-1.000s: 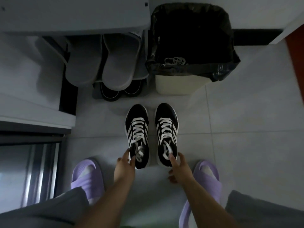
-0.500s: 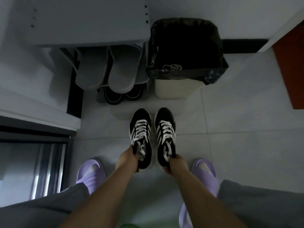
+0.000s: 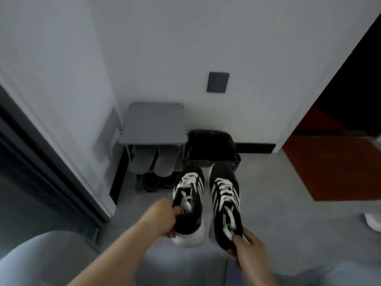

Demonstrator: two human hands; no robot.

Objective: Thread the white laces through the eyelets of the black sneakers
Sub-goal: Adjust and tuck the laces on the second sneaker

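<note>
Gripping left sneaker (image 3: 189, 195) by heel collar in left hand (image 3: 165, 217), right sneaker (image 3: 225, 203) by heel in right hand (image 3: 249, 246); both held above floor (image 3: 278, 182), toes far. Laces (image 3: 224, 195) seemingly crossed already, ends loose. Keep grips firm, toes level. Avoid rack (image 3: 153, 124) and bin (image 3: 212, 145) far; open floor right.

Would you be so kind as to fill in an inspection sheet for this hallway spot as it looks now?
Surface: grey floor, blurred.
Job's things: two black sneakers, left sneaker and right sneaker, toes pointing away; white laces cross both.
Clutter: white object at the right edge, too cut off to identify.
Grippers: left hand grips the left sneaker's heel; right hand grips the right sneaker's heel end.
Cables: nothing seen.
Surroundings: shoe rack holding grey slippers, bin with a black bag, wall plate, red mat.
</note>
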